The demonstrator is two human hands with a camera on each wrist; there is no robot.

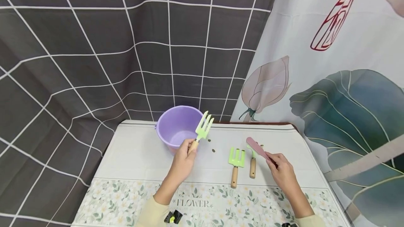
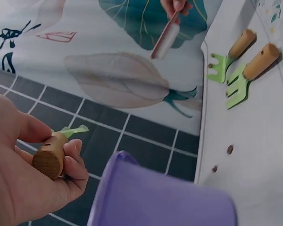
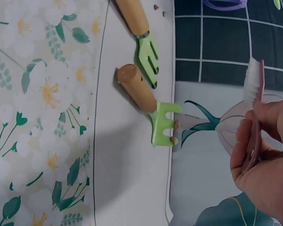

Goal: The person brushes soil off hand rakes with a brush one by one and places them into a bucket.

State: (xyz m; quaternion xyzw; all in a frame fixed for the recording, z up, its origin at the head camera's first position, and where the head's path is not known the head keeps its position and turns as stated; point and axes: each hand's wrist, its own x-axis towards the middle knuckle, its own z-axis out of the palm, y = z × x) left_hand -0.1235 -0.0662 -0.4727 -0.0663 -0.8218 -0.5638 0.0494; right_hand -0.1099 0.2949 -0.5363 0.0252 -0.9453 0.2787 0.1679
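Note:
My left hand (image 1: 183, 162) grips the wooden handle of a light-green garden fork (image 1: 204, 126), its tines pointing up beside the bucket's rim. In the left wrist view the butt of that fork's handle (image 2: 49, 162) shows between thumb and fingers. Behind this hand stands a purple bucket (image 1: 176, 123). Above the table's right side, my right hand (image 1: 283, 171) holds a pink brush (image 1: 256, 146); its white bristles (image 3: 251, 82) show in the right wrist view. Below and left of the brush, a second green fork (image 1: 236, 158) and a small green hand rake (image 1: 253, 167) lie on the table.
A few small dark bits (image 1: 213, 150) are scattered on the white tabletop (image 1: 132, 150) near the bucket. A flowered strip (image 1: 104, 199) runs along the table's front. Behind hang a dark gridded curtain (image 1: 186, 59) and a white leaf-printed one (image 1: 315, 59).

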